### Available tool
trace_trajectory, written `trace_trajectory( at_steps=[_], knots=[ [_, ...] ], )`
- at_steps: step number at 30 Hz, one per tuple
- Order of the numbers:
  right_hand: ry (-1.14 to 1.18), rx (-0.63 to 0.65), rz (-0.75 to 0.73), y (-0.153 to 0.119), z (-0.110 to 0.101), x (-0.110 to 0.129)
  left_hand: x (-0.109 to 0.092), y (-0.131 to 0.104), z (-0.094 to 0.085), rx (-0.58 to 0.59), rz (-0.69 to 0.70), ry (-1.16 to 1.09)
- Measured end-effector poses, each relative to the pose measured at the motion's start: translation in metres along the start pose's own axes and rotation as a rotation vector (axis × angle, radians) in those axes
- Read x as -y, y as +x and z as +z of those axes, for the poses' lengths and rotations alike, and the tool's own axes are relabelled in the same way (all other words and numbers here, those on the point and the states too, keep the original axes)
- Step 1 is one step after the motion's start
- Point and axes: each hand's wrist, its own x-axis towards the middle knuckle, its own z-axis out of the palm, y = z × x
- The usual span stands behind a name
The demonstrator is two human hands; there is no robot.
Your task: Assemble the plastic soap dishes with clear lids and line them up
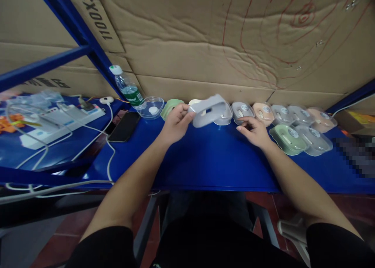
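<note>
My left hand [177, 123] is closed on the left edge of a pale grey, partly see-through plastic piece [202, 119] with a dark slot, held tilted above the table. Behind it, a box with a clear cover [225, 117] is partly hidden. My right hand [254, 131] is open, its fingers slightly bent, in front of a grey box with a clear lid [242, 108]; whether the fingertips touch it I cannot tell. A green box [171, 107] and a cream box [193, 102] sit behind my left hand.
Several lidded boxes in grey, peach [263, 115] and green [290, 139] stand at the right. On the left are a clear dish [152, 107], a water bottle [129, 89], a black phone [124, 126] and a power strip [61, 125] with cables. Cardboard [181, 41] walls the back.
</note>
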Motion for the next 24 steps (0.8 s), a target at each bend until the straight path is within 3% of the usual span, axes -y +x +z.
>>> trace_trajectory(
  at_steps=[2,4,10,14,17,21,24],
  knots=[
    [0.011,0.085,-0.037,-0.003,0.000,0.002,-0.001,-0.003,0.012,0.175,-0.104,-0.157],
    [-0.016,0.139,-0.053,-0.005,0.000,0.004,0.001,-0.005,0.020,0.270,-0.184,-0.235],
    [-0.035,0.149,-0.026,-0.005,0.005,0.003,0.007,-0.005,0.023,0.300,-0.238,-0.266],
    [0.049,0.151,0.007,-0.002,0.006,-0.001,0.013,-0.005,0.025,0.387,-0.211,-0.226],
    [0.088,0.141,0.001,-0.001,0.004,-0.003,0.022,-0.004,0.027,0.387,-0.152,-0.054],
    [0.063,0.143,-0.002,-0.001,0.000,-0.004,0.036,-0.001,0.020,0.208,0.032,0.415],
    [0.043,0.137,0.015,0.000,-0.001,-0.005,0.042,0.001,0.013,0.228,0.040,0.707]
  ],
)
